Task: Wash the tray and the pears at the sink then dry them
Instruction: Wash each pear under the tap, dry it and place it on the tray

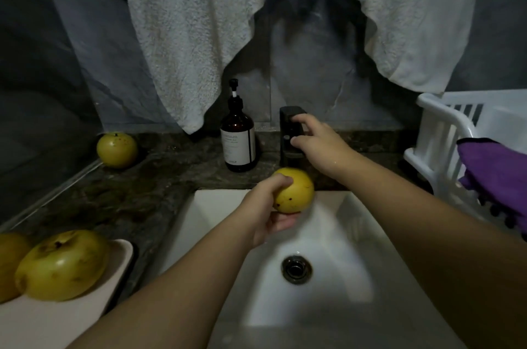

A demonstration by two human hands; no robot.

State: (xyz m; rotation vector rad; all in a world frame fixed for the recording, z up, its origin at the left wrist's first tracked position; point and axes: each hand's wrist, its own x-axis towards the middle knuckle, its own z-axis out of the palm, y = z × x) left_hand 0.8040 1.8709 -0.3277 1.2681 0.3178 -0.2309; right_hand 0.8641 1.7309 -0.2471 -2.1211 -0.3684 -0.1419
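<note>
My left hand (268, 207) grips a yellow pear (296, 191) over the back of the white sink (356, 223), just below the black faucet (291, 137). My right hand (319, 140) reaches to the faucet, thumb and fingers curled on its top and side. No water shows. A pale tray (119, 260) lies on the counter at the lower left with two pears on it: one large pear (62, 266) and another pear (11, 260) cut off by the frame edge. A third loose pear (117, 149) sits in the back left corner of the counter.
A brown pump bottle (239, 143) stands left of the faucet. A white dish rack (445, 149) at the right carries a purple cloth (499, 174). White towels (185, 34) hang on the wall behind. The dark stone counter (128, 194) surrounds the sink; the drain (296, 268) is open.
</note>
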